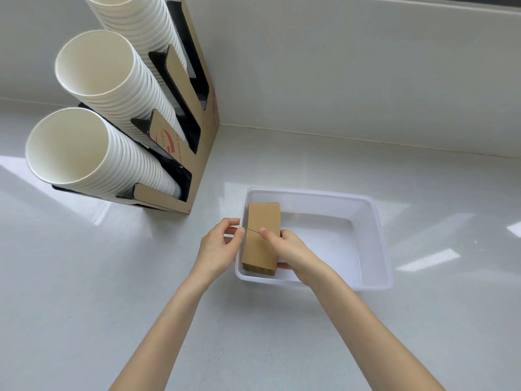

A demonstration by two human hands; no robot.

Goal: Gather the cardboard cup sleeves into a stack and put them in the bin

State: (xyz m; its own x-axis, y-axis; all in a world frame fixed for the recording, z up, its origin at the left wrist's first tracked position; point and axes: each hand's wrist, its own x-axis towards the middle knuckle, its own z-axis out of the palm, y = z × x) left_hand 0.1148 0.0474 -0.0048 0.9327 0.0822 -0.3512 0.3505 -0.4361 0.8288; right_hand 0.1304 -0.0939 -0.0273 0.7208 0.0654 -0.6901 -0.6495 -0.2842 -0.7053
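Note:
A brown stack of cardboard cup sleeves (262,221) lies flat along the left inner wall of a white plastic bin (377,241) on the counter. My right hand (287,246) grips the stack from the right, thumb on top and fingers under its side. My left hand (220,244) is outside the bin's left wall, thumb tip touching the stack's top edge and fingers curled over the rim. The rest of the bin's floor is bare white.
A cardboard cup dispenser (203,114) holding three tall rows of white paper cups (93,69) stands at the back left, close to the bin's far-left corner. A white wall ledge (366,80) runs behind the glossy counter (84,292).

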